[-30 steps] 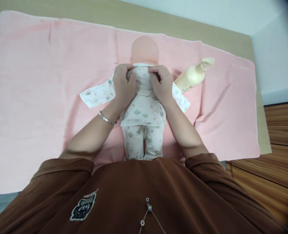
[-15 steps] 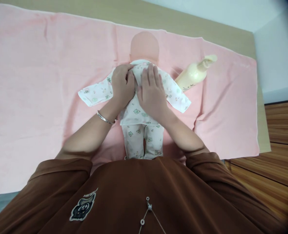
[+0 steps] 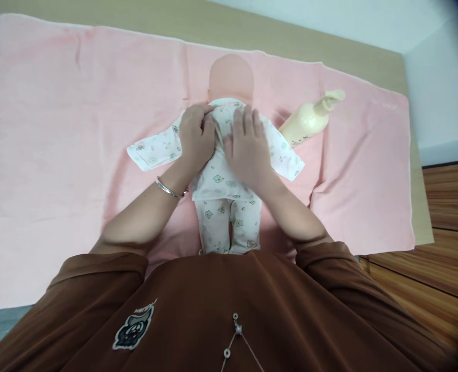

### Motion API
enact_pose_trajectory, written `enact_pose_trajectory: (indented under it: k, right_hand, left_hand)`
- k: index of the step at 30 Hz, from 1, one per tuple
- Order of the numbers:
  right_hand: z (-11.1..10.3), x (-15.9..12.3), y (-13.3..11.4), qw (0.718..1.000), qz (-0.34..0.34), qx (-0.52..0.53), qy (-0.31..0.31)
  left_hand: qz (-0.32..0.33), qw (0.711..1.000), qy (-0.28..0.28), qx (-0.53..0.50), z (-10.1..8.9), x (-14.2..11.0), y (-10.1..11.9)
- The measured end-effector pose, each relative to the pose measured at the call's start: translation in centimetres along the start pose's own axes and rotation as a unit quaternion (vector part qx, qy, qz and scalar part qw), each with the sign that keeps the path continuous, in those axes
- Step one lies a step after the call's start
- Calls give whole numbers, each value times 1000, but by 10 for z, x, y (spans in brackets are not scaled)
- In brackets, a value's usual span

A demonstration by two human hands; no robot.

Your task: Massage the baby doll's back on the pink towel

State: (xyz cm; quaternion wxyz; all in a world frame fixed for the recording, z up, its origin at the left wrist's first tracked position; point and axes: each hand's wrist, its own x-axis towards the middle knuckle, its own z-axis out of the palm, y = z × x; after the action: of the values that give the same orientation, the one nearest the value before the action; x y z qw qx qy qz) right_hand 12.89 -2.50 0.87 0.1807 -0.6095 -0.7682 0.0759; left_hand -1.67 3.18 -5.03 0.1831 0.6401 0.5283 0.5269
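A baby doll (image 3: 231,77) lies face down, the back of its bald head away from me. It wears a white printed shirt (image 3: 221,181) and matching trousers (image 3: 214,222), with both sleeves spread out sideways. Near the collar on the left, my left hand (image 3: 197,135) is closed, pinching the shirt's fabric between thumb and fingers. My right hand (image 3: 249,147) rests flat on the right side of the doll's back, fingers stretched toward the collar and slightly blurred. A fold in the shirt runs between the two hands.
Under the doll is a pink towel (image 3: 50,170) with a white edge, spread over a wooden table (image 3: 353,62). A cream pump bottle (image 3: 308,120) lies tilted beside the right sleeve. Wood-grain drawers (image 3: 449,206) stand at the right, near a white wall.
My right hand has let go of the shirt's collar area and opened flat on the doll's back, uncovering the right sleeve. The left hand keeps its pinch in about the same place.
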Motion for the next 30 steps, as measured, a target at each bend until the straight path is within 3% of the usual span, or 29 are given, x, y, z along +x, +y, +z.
enact_pose_trajectory:
  k: [3, 6, 10, 13, 16, 19, 21, 24, 27, 30]
  right_hand:
    - [0, -13, -17, 996, -86, 16, -3]
    - [-2, -1, -8, 993, -109, 13, -34]
    - [-4, 25, 18, 999, -14, -1, -51]
    - [-3, 20, 16, 999, 49, -14, -18]
    - [-3, 0, -5, 998, -12, -57, -5]
    - [-6, -6, -19, 990, -85, -102, -49]
    - [-8, 3, -16, 986, -96, -107, -87]
    - [-13, 24, 2, 991, -51, -65, -108]
    - [-16, 35, 17, 996, 13, -15, -82]
    - [-14, 35, 20, 995, 63, -28, -68]
  left_hand:
    - [32, 999, 12, 3, 1, 0, -3]
    - [34, 999, 7, 8, 1, 0, -3]
    - [24, 1000, 3, 19, 1, -1, -1]
    - [25, 999, 12, 16, 2, -1, -3]
    - [42, 999, 16, 12, 5, 0, -7]
    - [57, 998, 16, 20, 6, 0, -11]
    - [53, 998, 12, 23, 6, 0, -12]
    - [47, 999, 6, 27, 5, 0, -11]
    - [54, 998, 9, 30, 5, 0, -9]
    - [64, 998, 15, 19, 5, 0, -7]
